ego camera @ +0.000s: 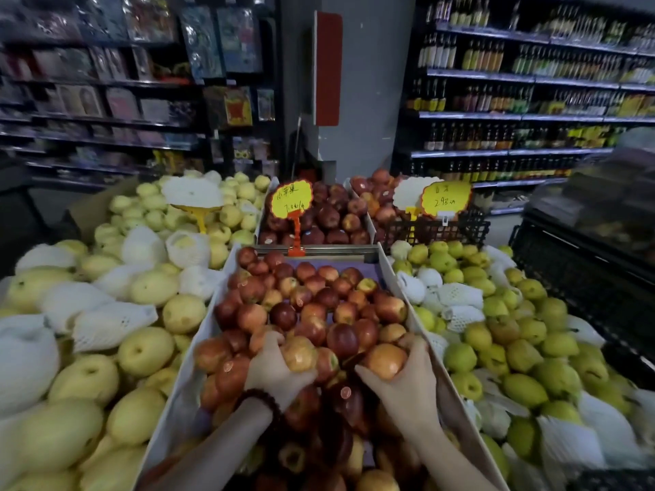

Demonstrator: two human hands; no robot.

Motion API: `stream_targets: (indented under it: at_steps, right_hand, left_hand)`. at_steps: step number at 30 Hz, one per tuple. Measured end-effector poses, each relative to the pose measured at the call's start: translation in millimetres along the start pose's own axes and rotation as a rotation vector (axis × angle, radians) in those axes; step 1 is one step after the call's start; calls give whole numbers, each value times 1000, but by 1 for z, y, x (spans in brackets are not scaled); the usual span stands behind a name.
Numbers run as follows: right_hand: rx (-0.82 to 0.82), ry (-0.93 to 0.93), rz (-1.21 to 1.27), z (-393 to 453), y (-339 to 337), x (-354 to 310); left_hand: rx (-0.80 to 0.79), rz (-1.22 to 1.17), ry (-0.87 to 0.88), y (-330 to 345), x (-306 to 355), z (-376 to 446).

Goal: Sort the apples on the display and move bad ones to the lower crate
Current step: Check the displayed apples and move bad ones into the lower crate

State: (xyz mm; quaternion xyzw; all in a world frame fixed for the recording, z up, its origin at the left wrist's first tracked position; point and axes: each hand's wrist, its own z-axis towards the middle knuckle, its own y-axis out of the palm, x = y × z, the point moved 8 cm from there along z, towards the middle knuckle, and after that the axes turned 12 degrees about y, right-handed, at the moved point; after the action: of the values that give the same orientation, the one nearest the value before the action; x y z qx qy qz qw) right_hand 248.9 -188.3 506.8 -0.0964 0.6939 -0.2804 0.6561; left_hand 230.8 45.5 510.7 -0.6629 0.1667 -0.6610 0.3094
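A long white display box (397, 278) in the middle holds many red apples (319, 306). My left hand (273, 370), with a bead bracelet on the wrist, grips a yellow-red apple (299, 356) near the front of the pile. My right hand (407, 380) curls round an orange-red apple (384, 359) by the box's right wall. Both apples sit at the level of the pile. No lower crate is in view.
Yellow pears (141, 352), some in white foam nets, fill the left bin. Green pears (514, 349) fill the right bin. More red apples (329, 221) and yellow price signs (290, 202) stand behind. A black crate (584, 278) is at the right; store shelves line the back.
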Motion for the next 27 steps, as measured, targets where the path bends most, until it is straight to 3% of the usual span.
stream_targets:
  at_steps: [4,10,14,18,23,27]
  right_hand:
    - [-11,-10,-139,49,14,0]
    - [19,-110,-498,97,39,7]
    - [-112,-34,-477,109,56,23]
    - [-117,-53,-470,105,55,25]
    - [13,-123,-265,83,39,-1]
    - [-108,28,144,54,37,-9]
  left_hand:
    - [-23,147,-48,9,-20,53]
    - [-105,380,94,28,-40,99]
    - [-181,434,179,42,-47,99]
    - [-114,328,231,35,-35,91]
    - [27,210,257,16,-5,73]
    - [74,154,233,10,7,50]
